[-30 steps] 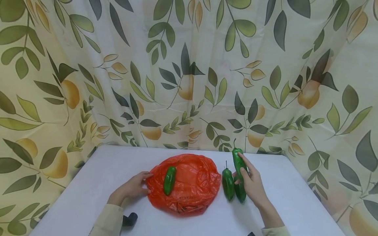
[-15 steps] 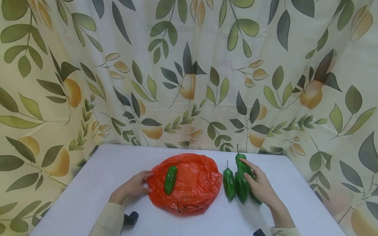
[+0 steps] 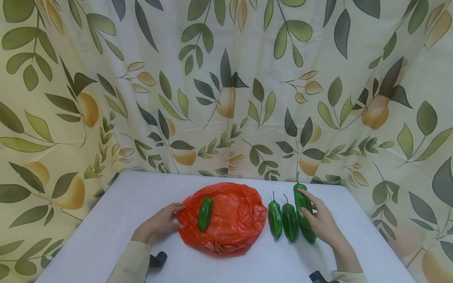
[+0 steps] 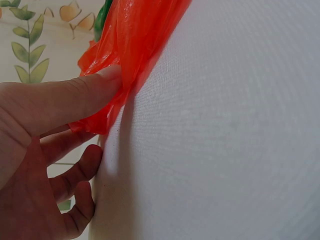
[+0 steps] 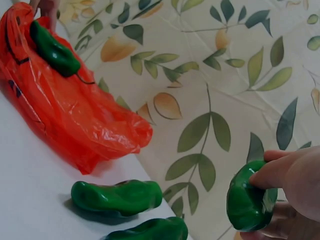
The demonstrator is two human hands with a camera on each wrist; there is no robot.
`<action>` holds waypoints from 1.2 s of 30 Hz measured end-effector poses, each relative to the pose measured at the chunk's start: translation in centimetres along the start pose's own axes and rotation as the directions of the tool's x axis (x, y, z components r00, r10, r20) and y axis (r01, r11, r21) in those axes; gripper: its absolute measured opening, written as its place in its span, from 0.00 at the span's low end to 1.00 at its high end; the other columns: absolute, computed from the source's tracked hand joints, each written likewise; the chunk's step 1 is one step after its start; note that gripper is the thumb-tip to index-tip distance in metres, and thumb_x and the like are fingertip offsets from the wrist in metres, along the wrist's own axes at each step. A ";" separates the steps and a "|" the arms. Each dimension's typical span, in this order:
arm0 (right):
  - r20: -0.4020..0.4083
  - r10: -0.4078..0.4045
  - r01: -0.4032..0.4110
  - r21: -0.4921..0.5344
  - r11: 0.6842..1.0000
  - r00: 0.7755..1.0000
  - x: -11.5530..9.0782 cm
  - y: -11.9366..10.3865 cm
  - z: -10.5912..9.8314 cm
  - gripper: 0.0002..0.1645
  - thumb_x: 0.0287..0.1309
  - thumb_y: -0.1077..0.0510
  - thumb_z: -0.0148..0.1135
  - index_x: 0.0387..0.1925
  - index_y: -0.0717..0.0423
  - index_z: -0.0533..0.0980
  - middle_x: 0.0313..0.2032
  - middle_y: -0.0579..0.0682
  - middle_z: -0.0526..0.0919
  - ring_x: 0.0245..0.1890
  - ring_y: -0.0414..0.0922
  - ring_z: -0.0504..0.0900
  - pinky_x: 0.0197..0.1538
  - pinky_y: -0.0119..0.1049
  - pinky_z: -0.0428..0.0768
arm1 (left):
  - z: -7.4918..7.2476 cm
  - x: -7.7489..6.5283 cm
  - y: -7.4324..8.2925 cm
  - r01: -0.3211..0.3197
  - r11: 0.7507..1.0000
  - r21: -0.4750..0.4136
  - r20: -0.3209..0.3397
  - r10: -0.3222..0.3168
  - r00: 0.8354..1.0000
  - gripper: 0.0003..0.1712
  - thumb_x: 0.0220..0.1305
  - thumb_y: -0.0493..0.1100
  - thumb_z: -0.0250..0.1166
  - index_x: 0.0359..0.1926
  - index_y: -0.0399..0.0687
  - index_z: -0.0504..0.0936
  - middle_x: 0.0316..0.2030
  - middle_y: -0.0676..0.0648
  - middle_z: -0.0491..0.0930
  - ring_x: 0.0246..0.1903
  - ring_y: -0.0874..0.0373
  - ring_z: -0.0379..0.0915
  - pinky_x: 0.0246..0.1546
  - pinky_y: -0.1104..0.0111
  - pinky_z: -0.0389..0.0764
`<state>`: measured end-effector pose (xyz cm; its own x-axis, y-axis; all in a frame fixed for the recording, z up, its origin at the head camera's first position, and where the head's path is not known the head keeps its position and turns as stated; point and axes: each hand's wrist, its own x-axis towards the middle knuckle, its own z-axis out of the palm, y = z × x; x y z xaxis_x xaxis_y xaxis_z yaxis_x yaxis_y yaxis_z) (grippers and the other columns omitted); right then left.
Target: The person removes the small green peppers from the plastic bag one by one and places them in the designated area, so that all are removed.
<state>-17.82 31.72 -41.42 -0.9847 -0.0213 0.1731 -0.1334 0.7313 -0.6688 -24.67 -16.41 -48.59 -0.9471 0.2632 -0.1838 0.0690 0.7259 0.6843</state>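
In the head view a crumpled red plastic bag (image 3: pixel 237 220) lies flat on the table with one green chili pepper (image 3: pixel 205 214) on its left part. My left hand (image 3: pixel 159 222) pinches the bag's left edge; the left wrist view shows the thumb (image 4: pixel 85 95) on top of the plastic. To the right of the bag two green peppers lie side by side, a nearer one (image 3: pixel 275 220) and another (image 3: pixel 290 223). Just beyond them my right hand (image 3: pixel 323 220) holds a longer green pepper (image 3: pixel 301 200) between thumb and fingers, its stem pointing to the back.
Everything lies on a white table (image 3: pixel 138 192). A leaf-and-fruit patterned curtain (image 3: pixel 226 98) hangs behind its back edge and at both sides. Black cylindrical pieces show by the left wrist (image 3: pixel 158 259) and right wrist (image 3: pixel 316 276).
My right hand has carried its pepper rightward, from above the second loose pepper to a spot beside it, and lowered it. The left hand stays at the bag's edge.
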 end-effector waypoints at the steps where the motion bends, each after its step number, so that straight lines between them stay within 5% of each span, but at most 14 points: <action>1: 0.000 0.003 -0.003 -0.009 1.000 1.000 0.0 0.1 -0.1 0.38 0.70 0.68 0.52 0.77 0.52 0.57 0.71 0.75 0.57 0.62 0.78 0.69 0.51 0.64 0.84 | 0.0 0.0 0.0 -0.002 1.000 0.003 0.000 0.002 1.000 0.40 0.56 0.41 0.76 0.70 0.51 0.73 0.71 0.42 0.70 0.72 0.39 0.62 0.68 0.39 0.70; 14: 0.010 0.049 -0.048 -0.076 0.996 0.999 0.2 1.7 -0.7 0.38 0.69 0.68 0.52 0.77 0.54 0.57 0.71 0.76 0.57 0.65 0.77 0.65 0.55 0.70 0.79 | 0.1 -0.3 0.1 0.015 1.000 0.009 -0.009 -0.015 1.000 0.40 0.56 0.42 0.76 0.70 0.52 0.74 0.71 0.42 0.70 0.71 0.39 0.64 0.66 0.40 0.73; 24: 0.010 0.074 -0.072 -0.126 0.989 0.997 0.2 3.2 -1.7 0.38 0.66 0.70 0.52 0.76 0.58 0.57 0.70 0.78 0.57 0.69 0.79 0.57 0.63 0.77 0.65 | 0.1 -0.1 0.0 0.007 1.000 0.019 -0.016 -0.007 1.000 0.40 0.55 0.42 0.76 0.70 0.52 0.73 0.71 0.41 0.69 0.71 0.39 0.64 0.66 0.40 0.74; 36: 0.075 0.178 -0.168 -0.131 0.977 0.981 0.2 5.1 -2.5 0.38 0.65 0.69 0.50 0.76 0.61 0.56 0.72 0.79 0.52 0.70 0.80 0.53 0.66 0.77 0.59 | 0.0 -0.4 0.3 0.007 1.000 0.009 -0.016 -0.006 1.000 0.41 0.54 0.41 0.77 0.69 0.52 0.74 0.70 0.41 0.70 0.71 0.38 0.63 0.65 0.40 0.74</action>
<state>-18.36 37.17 -42.95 -0.9983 0.0586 -0.0033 0.0494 0.8073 -0.5880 -24.27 -16.30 -48.30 -0.9525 0.2481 -0.1766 0.0654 0.7330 0.6771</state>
